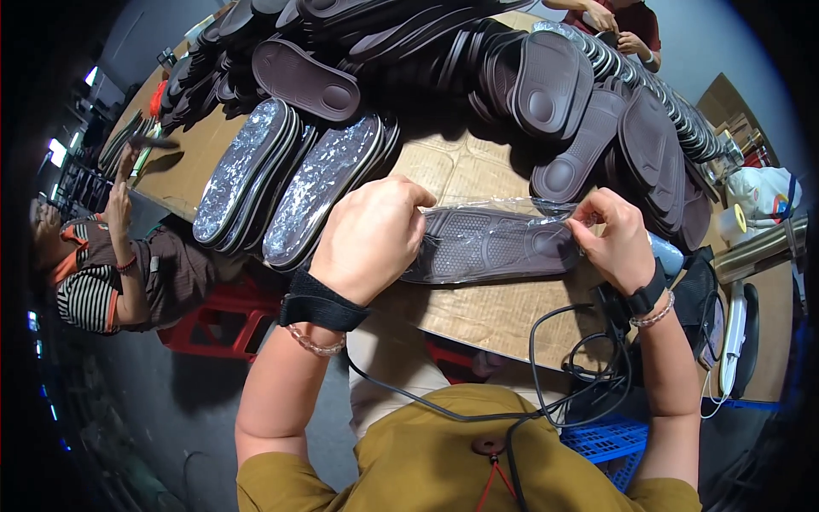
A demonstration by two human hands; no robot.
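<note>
A dark brown shoe insole (503,247) lies lengthwise in front of me on the cardboard-topped table, its textured face up. Clear plastic film (512,205) stretches over and around it. At the insole's left end, my left hand (371,235) is closed with the film between its fingers, and it hides that end. My right hand (616,235) pinches the film between thumb and fingers near the right end. Both wrists wear black straps and beaded bracelets.
Film-wrapped insole stacks (320,188) stand left of the worked one. Heaps of bare brown insoles (554,94) surround the back and right. A black cable (533,341) loops by my right arm. A steel flask (759,252) lies far right. Co-workers (119,256) sit left and stand behind.
</note>
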